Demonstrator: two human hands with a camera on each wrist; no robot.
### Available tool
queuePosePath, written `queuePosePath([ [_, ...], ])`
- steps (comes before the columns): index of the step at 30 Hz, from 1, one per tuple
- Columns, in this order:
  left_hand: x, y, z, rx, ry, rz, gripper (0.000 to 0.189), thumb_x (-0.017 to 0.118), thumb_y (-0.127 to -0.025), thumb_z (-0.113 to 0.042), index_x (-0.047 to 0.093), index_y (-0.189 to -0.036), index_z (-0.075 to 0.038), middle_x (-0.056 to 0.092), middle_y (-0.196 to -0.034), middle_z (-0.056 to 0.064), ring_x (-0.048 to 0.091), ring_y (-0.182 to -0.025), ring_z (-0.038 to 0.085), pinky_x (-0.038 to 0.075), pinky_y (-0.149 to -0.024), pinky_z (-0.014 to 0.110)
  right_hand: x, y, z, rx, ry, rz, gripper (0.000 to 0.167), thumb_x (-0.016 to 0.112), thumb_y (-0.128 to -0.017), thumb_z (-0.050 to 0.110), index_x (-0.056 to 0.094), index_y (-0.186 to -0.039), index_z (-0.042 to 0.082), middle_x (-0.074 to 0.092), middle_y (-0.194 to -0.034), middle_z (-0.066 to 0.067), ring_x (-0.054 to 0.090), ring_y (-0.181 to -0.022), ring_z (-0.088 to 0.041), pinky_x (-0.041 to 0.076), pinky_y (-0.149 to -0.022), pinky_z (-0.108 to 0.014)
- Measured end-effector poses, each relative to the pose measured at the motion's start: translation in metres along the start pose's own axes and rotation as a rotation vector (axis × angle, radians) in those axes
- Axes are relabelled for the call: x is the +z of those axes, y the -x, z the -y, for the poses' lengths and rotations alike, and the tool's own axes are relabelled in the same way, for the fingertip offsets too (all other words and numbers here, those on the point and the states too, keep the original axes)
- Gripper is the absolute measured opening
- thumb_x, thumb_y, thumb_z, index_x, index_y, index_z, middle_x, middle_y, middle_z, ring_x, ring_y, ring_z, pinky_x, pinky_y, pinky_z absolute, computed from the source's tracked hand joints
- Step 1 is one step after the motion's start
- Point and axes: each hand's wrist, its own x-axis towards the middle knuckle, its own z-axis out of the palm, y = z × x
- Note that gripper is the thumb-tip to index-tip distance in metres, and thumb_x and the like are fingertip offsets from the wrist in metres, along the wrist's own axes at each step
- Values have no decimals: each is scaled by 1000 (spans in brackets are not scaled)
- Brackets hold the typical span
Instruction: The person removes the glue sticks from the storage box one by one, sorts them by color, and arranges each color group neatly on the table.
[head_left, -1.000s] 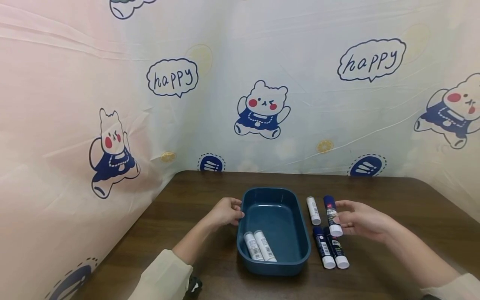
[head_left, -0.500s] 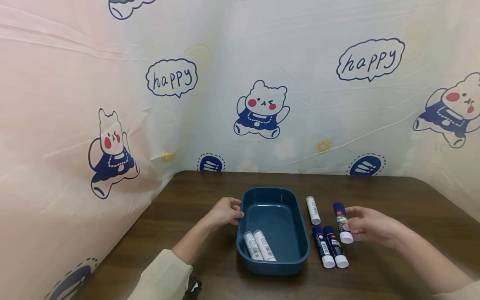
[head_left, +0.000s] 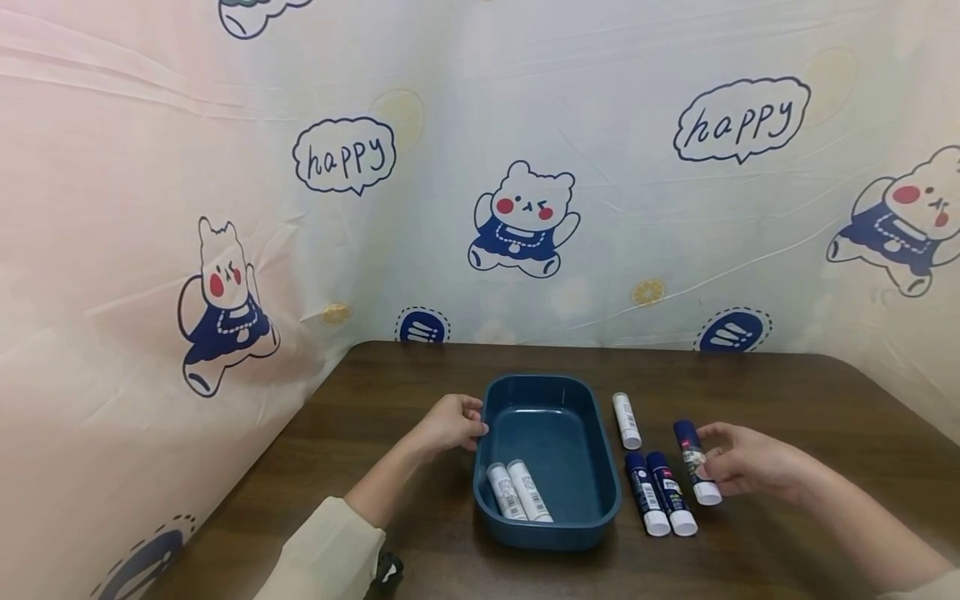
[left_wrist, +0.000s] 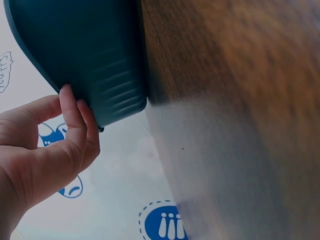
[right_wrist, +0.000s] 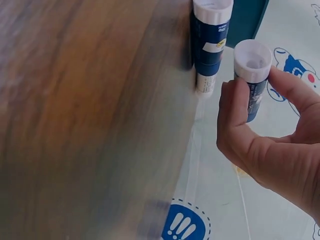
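From the head view, a blue tub [head_left: 546, 537] sits on the brown tabletop [head_left: 787, 400]. Two white tubes [head_left: 530, 493] lie inside it, side by side, in the near left corner. The rest of its floor shows. The left hand [head_left: 452, 423] pinches the tub's left rim. To the right of the tub lie one more white tube [head_left: 627, 422] and, nearer, two blue tubes [head_left: 660, 493] with white ends. The right hand [head_left: 738, 458] holds another blue tube [head_left: 697, 463], a little to the right of that pair. A thin strip of wood shows between the tub and the back edge. There is lots of room past the right hand and on the far left.

From the left wrist view, bent fingers [left_wrist: 75, 122] hold the tub's edge, with its ribbed end close by.

From the right wrist view, fingers and thumb pinch the blue tube just under its white end. A bit of cloth [right_wrist: 226, 110] shows between it and the tubes lying down. A corner of the tub peeks in at the top.
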Motion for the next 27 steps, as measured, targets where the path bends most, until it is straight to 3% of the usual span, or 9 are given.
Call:
queuePosePath([
  [11,0,-1,0,8,-1,0,44,60,-86,3,45,-126,10,52,-88,12,58,-72,20,55,-68,35,0,2,-6,107,90,-79,75,60,-77,0,11,-132,-16,51,-99,-19,54,-84,-25,52,-75,-41],
  [27,0,-1,1,13,-5,-8,44,60,-85,3,46,-126,11,52,-87,11,58,-72,20,55,-67,35,7,0,-9,161,190,-108,67,61,-74,-5,21,-127,-15,50,-98,-22,56,-80,-24,54,-70,-40],
])
